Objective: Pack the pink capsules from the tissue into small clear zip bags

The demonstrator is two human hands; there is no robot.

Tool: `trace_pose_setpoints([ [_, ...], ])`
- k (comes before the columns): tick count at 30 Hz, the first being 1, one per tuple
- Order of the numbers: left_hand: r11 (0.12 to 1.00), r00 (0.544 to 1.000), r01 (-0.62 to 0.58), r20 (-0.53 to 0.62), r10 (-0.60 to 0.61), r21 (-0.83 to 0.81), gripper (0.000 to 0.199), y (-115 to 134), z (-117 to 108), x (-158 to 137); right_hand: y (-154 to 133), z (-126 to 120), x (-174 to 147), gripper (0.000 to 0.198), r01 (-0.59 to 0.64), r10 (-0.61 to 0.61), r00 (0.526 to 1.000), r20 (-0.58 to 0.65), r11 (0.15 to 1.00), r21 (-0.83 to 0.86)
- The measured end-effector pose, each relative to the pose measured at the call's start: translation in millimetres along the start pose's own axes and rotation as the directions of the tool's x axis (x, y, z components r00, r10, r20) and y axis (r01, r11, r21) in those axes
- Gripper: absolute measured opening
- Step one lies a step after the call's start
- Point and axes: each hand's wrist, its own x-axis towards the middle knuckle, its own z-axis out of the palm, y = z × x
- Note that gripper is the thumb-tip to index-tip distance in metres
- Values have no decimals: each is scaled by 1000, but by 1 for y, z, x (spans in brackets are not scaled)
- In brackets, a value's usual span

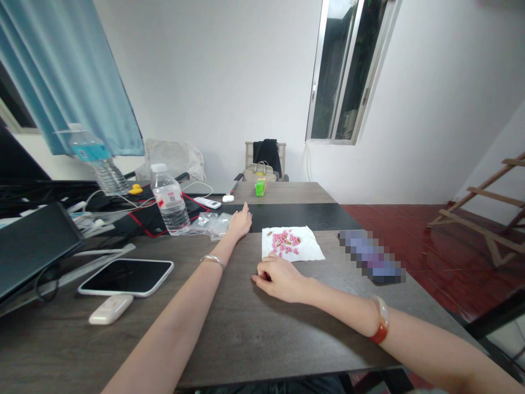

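Note:
My left hand (241,221) reaches forward over the table, its index finger stretched out and nothing visible in its grasp. Just left of it, beside the fingers, lie crumpled clear plastic bags (211,223); whether the hand touches them I cannot tell. A white paper sheet (309,249) lies flat to the right, bearing several pink pellets (283,239) and a few brownish capsules (286,243). At the sheet's near edge my right hand (283,279) rests on the table, fingers loosely curled, with nothing seen inside them.
A water bottle (169,200) and a blue-labelled bottle (98,158) stand at left. Nearer lie a phone (127,277), a white case (110,309) and a laptop (33,249). A green box (260,187) is farther off. A blurred-out phone (371,256) lies near the right edge.

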Motion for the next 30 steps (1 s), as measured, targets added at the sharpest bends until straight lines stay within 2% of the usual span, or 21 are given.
trace_pose_setpoints([
  [5,980,984,77,-142,-104,-185,49,2,-6,-1,1,0,0,32,12,-12,1000,-5,1000,0],
  [9,909,948,124,-222,-226,-398,42,5,-20,4,1,-1,-1,31,21,-21,1000,-1,1000,-8],
  [12,851,948,159,-164,-273,-500,39,5,-47,13,1,-3,-1,30,33,-33,999,7,999,-18],
  [16,825,968,184,-47,-246,-535,28,-2,-99,20,1,-4,-1,28,60,-60,998,12,997,-41],
  [18,839,976,213,69,-206,-500,15,-8,-124,19,1,-4,-2,28,76,-76,997,15,995,-62],
  [19,876,959,261,209,-190,-405,10,-12,-133,18,1,-4,-2,28,81,-80,997,20,994,-75],
  [20,906,923,307,324,-209,-291,8,-15,-141,17,0,-4,-2,28,84,-82,996,25,992,-89],
  [22,930,826,362,484,-288,-65,14,-20,-151,13,0,-4,-2,29,91,-88,996,35,989,-113],
  [25,914,735,384,554,-389,132,19,-19,-152,10,0,-4,-2,28,107,-102,994,38,986,-132],
  [28,907,698,381,587,-410,180,23,-10,-145,8,1,-4,-1,28,118,-114,993,39,983,-138],
  [30,926,703,317,604,-374,204,24,-2,-139,7,1,-4,-1,28,120,-116,993,38,983,-139],
])
